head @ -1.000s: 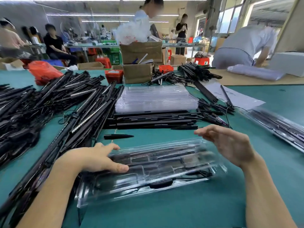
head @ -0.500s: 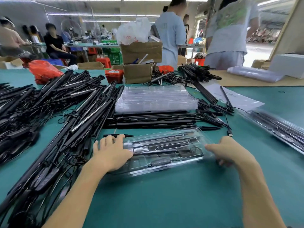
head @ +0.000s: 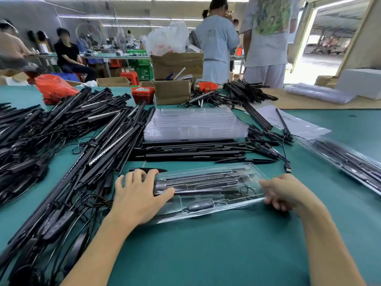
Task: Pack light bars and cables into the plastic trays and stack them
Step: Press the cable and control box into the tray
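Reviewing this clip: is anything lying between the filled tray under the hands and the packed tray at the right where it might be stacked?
Nothing visible blocks it. The filled tray lies under the left hand with the right hand at its right end. Between it and the packed tray is bare green table; a cable plug lies just behind that path.

Clear plastic tray (head: 208, 191) flat on green table, long axis left-right, tilted slightly; holds black light bars, coiled cable, oblong controller in moulded slots. Stack of empty clear trays (head: 195, 124) behind it, mid-table. Loose black light bars (head: 191, 152) in row between the two. Big heap of bars and cables (head: 68, 145) at left. Filled tray (head: 348, 159) at right, lying diagonally.
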Action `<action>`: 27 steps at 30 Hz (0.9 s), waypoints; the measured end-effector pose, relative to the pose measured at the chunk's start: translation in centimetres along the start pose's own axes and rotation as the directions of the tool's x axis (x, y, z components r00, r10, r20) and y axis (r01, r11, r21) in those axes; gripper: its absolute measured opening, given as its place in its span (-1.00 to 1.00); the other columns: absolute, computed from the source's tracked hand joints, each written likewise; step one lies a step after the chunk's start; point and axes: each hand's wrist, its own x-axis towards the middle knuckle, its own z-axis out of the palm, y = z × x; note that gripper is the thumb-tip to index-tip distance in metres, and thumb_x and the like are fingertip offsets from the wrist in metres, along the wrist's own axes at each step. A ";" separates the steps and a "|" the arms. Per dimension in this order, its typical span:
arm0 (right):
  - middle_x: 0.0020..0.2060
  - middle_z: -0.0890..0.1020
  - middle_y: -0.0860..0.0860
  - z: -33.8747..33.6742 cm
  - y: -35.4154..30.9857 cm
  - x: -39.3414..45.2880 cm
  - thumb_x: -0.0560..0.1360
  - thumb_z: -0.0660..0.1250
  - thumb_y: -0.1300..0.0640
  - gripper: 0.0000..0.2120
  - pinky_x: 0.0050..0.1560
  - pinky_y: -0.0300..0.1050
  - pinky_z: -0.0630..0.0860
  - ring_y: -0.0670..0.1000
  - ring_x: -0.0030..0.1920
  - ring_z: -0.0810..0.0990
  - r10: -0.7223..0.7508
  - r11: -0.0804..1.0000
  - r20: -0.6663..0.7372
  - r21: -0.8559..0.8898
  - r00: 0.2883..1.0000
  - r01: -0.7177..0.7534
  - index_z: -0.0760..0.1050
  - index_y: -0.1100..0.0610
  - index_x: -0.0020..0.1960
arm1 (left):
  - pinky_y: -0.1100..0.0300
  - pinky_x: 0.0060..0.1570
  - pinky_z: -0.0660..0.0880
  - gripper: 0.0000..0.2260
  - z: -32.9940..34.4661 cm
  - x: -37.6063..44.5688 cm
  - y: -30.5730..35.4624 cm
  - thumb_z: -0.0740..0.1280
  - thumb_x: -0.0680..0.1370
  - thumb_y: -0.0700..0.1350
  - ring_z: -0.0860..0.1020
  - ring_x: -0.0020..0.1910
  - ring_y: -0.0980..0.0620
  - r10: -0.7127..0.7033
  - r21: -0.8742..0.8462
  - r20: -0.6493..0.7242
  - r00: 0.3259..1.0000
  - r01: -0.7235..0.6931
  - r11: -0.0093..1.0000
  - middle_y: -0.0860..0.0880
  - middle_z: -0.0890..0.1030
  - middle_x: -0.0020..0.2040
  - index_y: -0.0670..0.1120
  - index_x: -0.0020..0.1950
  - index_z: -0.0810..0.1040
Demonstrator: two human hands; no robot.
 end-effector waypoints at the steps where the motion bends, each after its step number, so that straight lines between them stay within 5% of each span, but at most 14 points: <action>1: -0.54 0.57 0.13 -0.1 0.0 -0.1 0.58 0.31 0.18 -0.80 -0.60 -0.33 0.20 0.00 -0.66 0.33 0.003 1.000 0.013 0.009 1.000 -0.003 0.49 0.27 -0.17 | -0.12 0.52 -0.03 -0.33 0.0 0.0 -0.1 -0.06 0.45 0.48 0.20 0.46 0.00 0.007 -0.004 -0.003 1.000 -0.007 1.000 0.02 0.32 0.37 0.20 0.48 0.19; 10: -0.54 0.51 0.05 -1.4 1.0 -0.9 0.61 0.34 0.18 -0.79 -0.63 -0.28 0.21 -0.04 -0.57 0.46 -0.101 0.990 0.170 0.118 0.980 0.082 0.48 0.30 -0.13 | -0.07 0.52 -0.04 -0.18 -0.1 -0.2 -0.3 -0.21 0.30 0.53 0.22 0.43 0.04 0.034 -0.045 -0.045 0.998 -0.036 0.998 0.08 0.32 0.33 0.22 0.46 0.23; 13: -0.54 0.44 0.02 -1.8 1.3 -1.1 0.61 0.34 0.20 -0.72 -0.58 -0.28 0.20 -0.07 -0.57 0.36 -0.146 0.984 0.224 0.132 0.964 0.118 0.44 0.22 -0.27 | -0.06 0.53 -0.02 -0.25 0.1 -0.1 -0.5 -0.14 0.36 0.53 0.24 0.42 0.05 0.039 -0.057 -0.050 0.998 -0.042 0.997 0.10 0.33 0.30 0.23 0.45 0.23; 27: -0.59 0.43 0.05 -0.5 1.1 -1.1 0.64 0.29 0.20 -0.57 -0.58 -0.28 0.18 -0.05 -0.60 0.25 -0.171 0.976 0.083 -0.120 0.982 0.180 0.39 0.17 -0.42 | -0.05 0.52 0.01 -0.36 0.2 0.6 -0.6 0.00 0.45 0.48 0.25 0.42 0.06 0.047 -0.074 -0.081 0.996 -0.053 0.996 0.10 0.38 0.29 0.20 0.44 0.27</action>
